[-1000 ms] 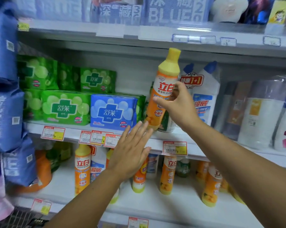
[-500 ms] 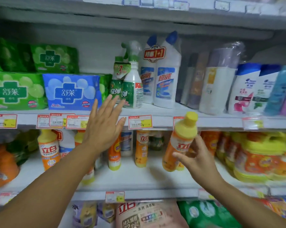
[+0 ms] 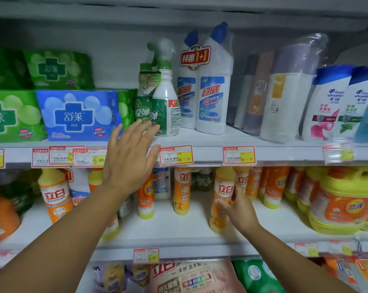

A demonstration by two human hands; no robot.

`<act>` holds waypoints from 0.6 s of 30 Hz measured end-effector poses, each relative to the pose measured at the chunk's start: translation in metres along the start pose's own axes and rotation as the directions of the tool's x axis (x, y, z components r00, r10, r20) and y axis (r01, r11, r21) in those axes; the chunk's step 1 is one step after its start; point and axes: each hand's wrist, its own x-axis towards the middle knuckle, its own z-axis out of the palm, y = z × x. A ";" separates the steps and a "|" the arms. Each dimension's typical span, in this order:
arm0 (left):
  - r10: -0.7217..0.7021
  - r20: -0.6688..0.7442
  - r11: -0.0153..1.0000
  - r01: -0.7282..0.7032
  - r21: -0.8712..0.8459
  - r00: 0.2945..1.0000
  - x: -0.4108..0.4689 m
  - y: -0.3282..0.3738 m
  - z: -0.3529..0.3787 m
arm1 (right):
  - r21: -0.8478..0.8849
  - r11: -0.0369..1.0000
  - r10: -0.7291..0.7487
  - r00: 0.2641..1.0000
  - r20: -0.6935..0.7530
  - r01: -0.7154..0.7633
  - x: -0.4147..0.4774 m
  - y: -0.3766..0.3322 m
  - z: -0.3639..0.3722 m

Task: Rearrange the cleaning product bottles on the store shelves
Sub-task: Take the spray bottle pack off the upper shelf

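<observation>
My right hand grips an orange dish-soap bottle with a yellow cap, standing upright on the lower shelf. Its base touches or nearly touches the shelf. My left hand is raised flat with fingers spread, in front of the middle shelf's edge, just below a green-and-white spray bottle; it holds nothing. More orange bottles of the same kind stand along the lower shelf, left and right of the held one.
Two white toilet-cleaner bottles with blue caps stand on the middle shelf, with shampoo bottles to the right and green and blue packs to the left. Big yellow-orange detergent jugs fill the lower right. Bags lie on the bottom shelf.
My right hand has brought the orange bottle down from the middle shelf to the lower shelf and stood it upright. My left hand stays raised and open near the middle shelf's edge.
</observation>
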 end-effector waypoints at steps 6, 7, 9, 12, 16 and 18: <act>-0.004 -0.005 1.000 0.004 -0.001 1.000 0.000 0.001 -0.002 | -0.022 1.000 -0.009 0.999 -0.053 0.008 0.007 0.003 0.009; -0.005 -0.001 1.000 0.005 -0.002 1.000 0.000 0.001 -0.003 | -0.006 1.000 0.001 0.999 -0.052 -0.001 0.005 0.003 0.009; -0.008 0.008 1.000 0.008 -0.005 1.000 0.000 0.001 -0.004 | 0.049 0.999 0.021 0.999 -0.047 -0.019 -0.005 0.003 0.008; -0.010 0.017 1.000 0.010 0.000 1.000 0.001 0.001 -0.005 | 0.077 0.995 -0.046 0.983 -0.177 0.060 -0.037 0.001 0.003; -0.009 0.024 1.000 0.009 -0.014 1.000 0.000 0.001 -0.006 | 0.094 0.954 -0.245 0.921 -0.302 0.285 -0.073 -0.056 -0.014; -0.002 0.024 1.000 0.002 -0.025 1.000 -0.001 0.000 -0.007 | 0.085 0.861 -0.442 0.822 -0.358 0.501 -0.074 -0.109 -0.028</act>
